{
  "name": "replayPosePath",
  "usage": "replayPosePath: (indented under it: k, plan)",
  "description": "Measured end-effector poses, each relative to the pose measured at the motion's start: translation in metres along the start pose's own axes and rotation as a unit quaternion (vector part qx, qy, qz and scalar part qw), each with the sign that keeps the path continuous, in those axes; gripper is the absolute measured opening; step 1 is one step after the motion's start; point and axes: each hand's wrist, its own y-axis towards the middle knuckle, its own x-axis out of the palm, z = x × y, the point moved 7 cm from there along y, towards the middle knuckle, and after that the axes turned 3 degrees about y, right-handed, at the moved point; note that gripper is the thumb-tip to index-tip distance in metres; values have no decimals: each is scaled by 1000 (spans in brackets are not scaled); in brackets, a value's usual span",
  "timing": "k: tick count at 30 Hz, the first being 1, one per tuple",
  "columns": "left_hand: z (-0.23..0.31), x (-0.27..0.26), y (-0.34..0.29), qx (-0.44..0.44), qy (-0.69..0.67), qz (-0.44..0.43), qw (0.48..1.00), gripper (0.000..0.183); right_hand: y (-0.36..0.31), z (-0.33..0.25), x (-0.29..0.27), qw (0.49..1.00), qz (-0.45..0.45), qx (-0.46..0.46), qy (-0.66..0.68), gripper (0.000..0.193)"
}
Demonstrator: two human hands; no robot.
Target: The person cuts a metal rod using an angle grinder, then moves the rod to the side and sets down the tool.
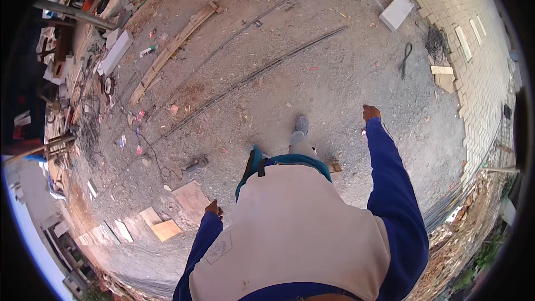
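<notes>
My left hand (213,208) hangs low at my side, its fingers loosely bent and a little apart, with nothing visible in it. Just beyond it a flat board (191,197) lies on the ground. My right hand (371,112) is stretched forward on the right, fingers curled in, and I make out nothing held there. It hangs over grey gravel (390,95) and touches no object. Between the hands one shoe (301,124) shows on the ground ahead of my body; the other foot is hidden.
Long thin metal bars (262,72) cross the dirt ahead, with a wooden beam (174,53) to their left. A white block (397,11) lies by paving (473,50) at the right, near coiled wire (436,43). Scrap, pale blocks (116,53) and tangled wire (89,128) crowd the left.
</notes>
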Motion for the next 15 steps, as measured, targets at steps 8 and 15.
replayPosePath:
  k: [8,15]
  plan:
    - [-194,95,0,-42,-285,-95,953,41,45,-179,-7,876,-20,-198,-440,39]
    - [-346,28,61,-77,-436,-26,896,40,-194,-550,173,904,-237,-229,271,37]
